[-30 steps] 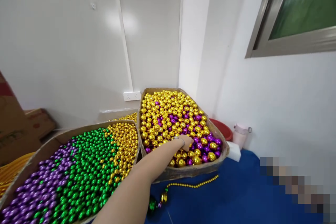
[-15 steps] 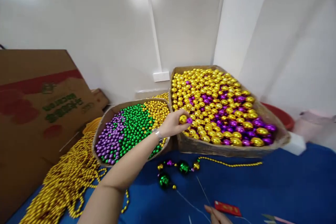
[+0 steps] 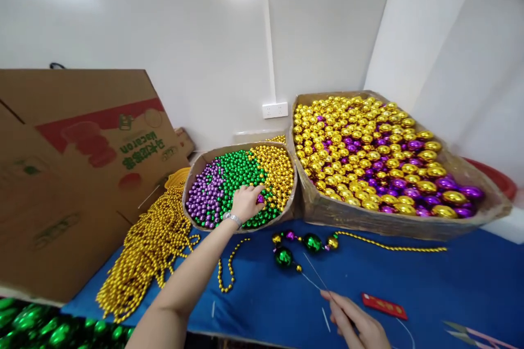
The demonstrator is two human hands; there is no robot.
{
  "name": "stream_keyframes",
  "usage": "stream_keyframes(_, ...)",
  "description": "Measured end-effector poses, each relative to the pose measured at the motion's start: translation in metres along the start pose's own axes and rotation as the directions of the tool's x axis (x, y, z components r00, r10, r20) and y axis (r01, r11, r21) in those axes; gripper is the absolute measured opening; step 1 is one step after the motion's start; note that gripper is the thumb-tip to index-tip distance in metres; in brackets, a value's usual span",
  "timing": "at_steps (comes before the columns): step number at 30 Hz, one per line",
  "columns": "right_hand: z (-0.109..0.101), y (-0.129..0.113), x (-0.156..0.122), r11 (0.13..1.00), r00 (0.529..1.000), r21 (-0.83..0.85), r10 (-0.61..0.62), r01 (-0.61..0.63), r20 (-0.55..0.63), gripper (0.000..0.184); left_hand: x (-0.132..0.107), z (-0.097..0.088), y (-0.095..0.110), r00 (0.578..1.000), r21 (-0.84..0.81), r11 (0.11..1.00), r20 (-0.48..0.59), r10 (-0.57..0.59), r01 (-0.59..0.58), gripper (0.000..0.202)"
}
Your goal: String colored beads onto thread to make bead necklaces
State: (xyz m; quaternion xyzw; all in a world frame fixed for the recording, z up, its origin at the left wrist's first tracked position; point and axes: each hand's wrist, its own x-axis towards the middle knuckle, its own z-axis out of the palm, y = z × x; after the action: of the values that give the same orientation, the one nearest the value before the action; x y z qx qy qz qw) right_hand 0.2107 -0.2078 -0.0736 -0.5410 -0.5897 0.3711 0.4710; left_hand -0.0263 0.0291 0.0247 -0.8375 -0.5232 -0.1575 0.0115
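My left hand (image 3: 244, 202), with a silver watch on its wrist, is over the smaller bead box (image 3: 189, 217), at the green and gold beads. A shiny purple bead (image 3: 260, 199) shows in its curled fingers; the palm is hidden. My right hand (image 3: 355, 320) pinches a long thin needle (image 3: 314, 269) at the lower right, pointing up and left. White thread (image 3: 310, 281) runs from near these fingers to a small gold bead (image 3: 298, 268). That bead ends a strung row with large green beads (image 3: 312, 242), gold and purple ones, and a thin gold bead chain (image 3: 388, 245).
A larger box (image 3: 368, 223) of gold and purple beads stands at the right. Gold bead strands (image 3: 151, 251) lie heaped beside a cardboard carton (image 3: 82, 174). On the blue table (image 3: 254, 305) are a red packet (image 3: 383, 306) and scissors (image 3: 470, 334). Big green beads (image 3: 53, 327) fill the lower left.
My left hand has moved from the edge of the larger box to the smaller box, with the purple bead still in it. The gold bead seen in it earlier is out of sight. The view has shifted.
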Motion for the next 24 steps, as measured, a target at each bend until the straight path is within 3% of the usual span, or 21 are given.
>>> stream_keyframes(4, 0.005, -0.002, 0.0, 0.995, 0.998, -0.082, -0.058, 0.055, -0.037, 0.031, 0.0, -0.008, -0.006, 1.0, -0.053, 0.999, -0.01, 0.002, -0.002, 0.043)
stream_keyframes(6, 0.007, -0.007, 0.002, 0.99, 0.995, -0.122, -0.082, 0.075, -0.049, 0.033, -0.004, -0.01, -0.001, 0.998, -0.296, 0.955, -0.069, -0.014, -0.007, 0.04)
stream_keyframes(7, 0.007, -0.01, 0.004, 0.985, 0.993, -0.148, -0.101, 0.092, -0.055, 0.033, -0.009, -0.011, 0.003, 0.995, -0.493, 0.87, -0.086, -0.046, -0.003, 0.039)
stream_keyframes(8, 0.007, -0.014, 0.006, 0.977, 0.99, -0.181, -0.127, 0.114, -0.058, 0.033, -0.015, -0.012, 0.009, 0.993, -0.696, 0.718, -0.078, -0.088, 0.009, 0.039)
stream_keyframes(10, 0.007, -0.021, 0.009, 0.949, 0.979, -0.261, -0.195, 0.174, -0.058, 0.031, -0.031, -0.014, 0.022, 0.989, -0.953, 0.298, 0.021, -0.145, 0.064, 0.039)
stream_keyframes(12, 0.007, -0.027, 0.011, 0.911, 0.962, -0.338, -0.267, 0.235, -0.049, 0.029, -0.05, -0.015, 0.034, 0.981, -0.99, -0.052, 0.139, -0.135, 0.133, 0.038)
stream_keyframes(14, 0.005, -0.031, 0.011, 0.878, 0.95, -0.394, -0.309, 0.271, -0.034, 0.029, -0.068, -0.015, 0.044, 0.971, -0.95, -0.256, 0.211, -0.113, 0.177, 0.036)
stream_keyframes(16, 0.004, -0.032, 0.011, 0.857, 0.949, -0.437, -0.314, 0.274, -0.021, 0.03, -0.082, -0.013, 0.049, 0.961, -0.913, -0.353, 0.255, -0.109, 0.203, 0.035)
stream_keyframes(24, -0.001, -0.025, 0.004, 0.823, 0.959, -0.504, -0.282, 0.264, 0.041, 0.031, -0.107, 0.011, 0.054, 0.922, -0.825, -0.513, 0.358, -0.149, 0.237, 0.033)
